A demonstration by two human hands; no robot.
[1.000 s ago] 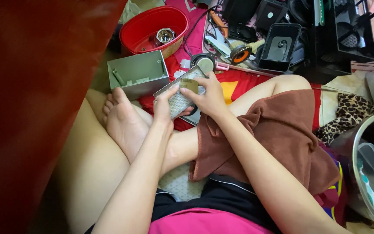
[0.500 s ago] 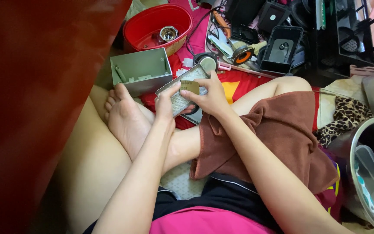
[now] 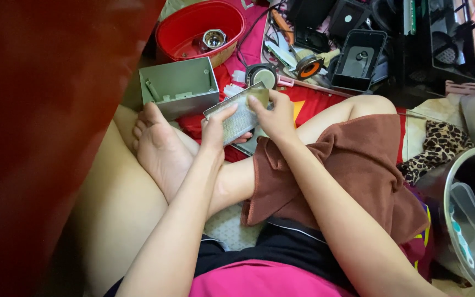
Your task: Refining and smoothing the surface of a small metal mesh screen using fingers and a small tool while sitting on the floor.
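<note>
Since the earlier frame the flat grey plate has tilted a little and the right hand's fingers have crept up to its top edge; the hands have otherwise barely shifted. At the far left a dark red blurred surface fills the view. Next comes the person's bare foot, sole up, resting across the other leg. Behind it stands an open grey metal box, and beyond that a red bowl with a small shiny metal cup inside. The left hand grips the plate's lower left end, thumb on its face. The right hand pinches the upper right end, fingertips on the rim. Both hands are closed on the plate, holding it above the crossed legs, just in front of the box. A round speaker lies just behind it. Further right sits a black open casing, then a brown cloth over the knee, and a grey bucket at the edge.
</note>
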